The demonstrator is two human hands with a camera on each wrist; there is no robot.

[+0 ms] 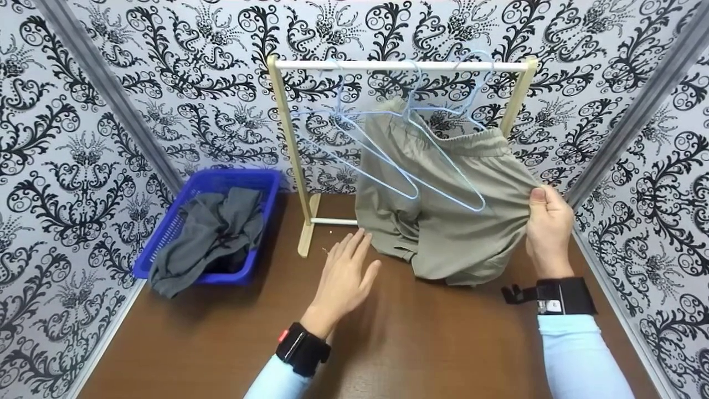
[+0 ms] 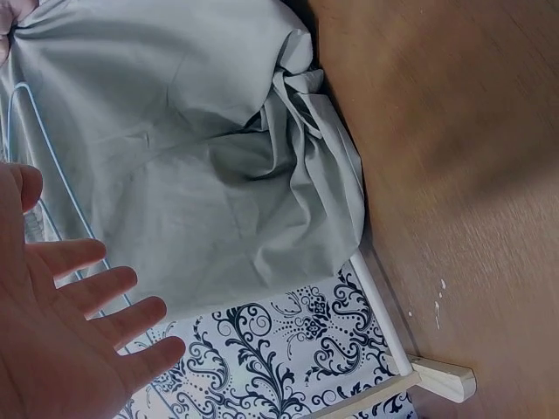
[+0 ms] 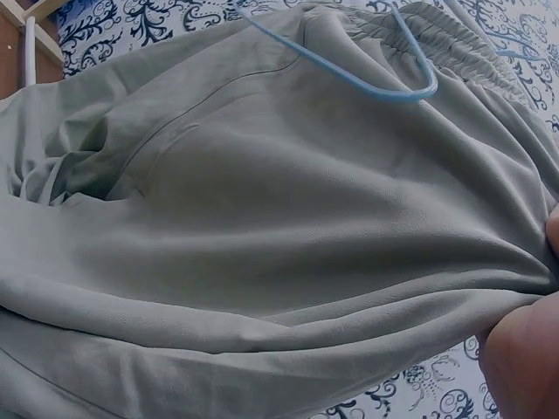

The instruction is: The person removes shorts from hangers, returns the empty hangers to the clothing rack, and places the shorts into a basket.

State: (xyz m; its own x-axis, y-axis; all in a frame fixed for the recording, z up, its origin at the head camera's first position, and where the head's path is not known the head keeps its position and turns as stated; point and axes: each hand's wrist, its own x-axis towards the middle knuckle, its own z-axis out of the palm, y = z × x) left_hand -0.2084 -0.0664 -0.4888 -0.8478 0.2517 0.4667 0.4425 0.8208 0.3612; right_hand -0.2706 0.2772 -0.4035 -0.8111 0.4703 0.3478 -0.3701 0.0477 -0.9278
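— What fills the left side?
— A blue basket (image 1: 238,178) on the brown bench (image 1: 399,354), dark grey cloth (image 1: 221,221) draped over its near rim.
— And beside it?
— The left grip (image 1: 342,280), fingers straight and apart, holds nothing, poised just beside the left hem of the khaki shorts (image 1: 465,238). They hang under the white rail (image 1: 365,65), behind two blue hangers (image 1: 479,210).
— How might that hand help?
— Probably by taking the left edge level with its partner, so the cloth draws flat; the bunched folds low on the left look worth smoothing first.
— And at far right?
— The right grip (image 1: 548,227) pinches the shorts' right side between thumb and fingers. A gentle outward pull seems wise; a hard tug could drag the waistband (image 1: 479,144) askew.
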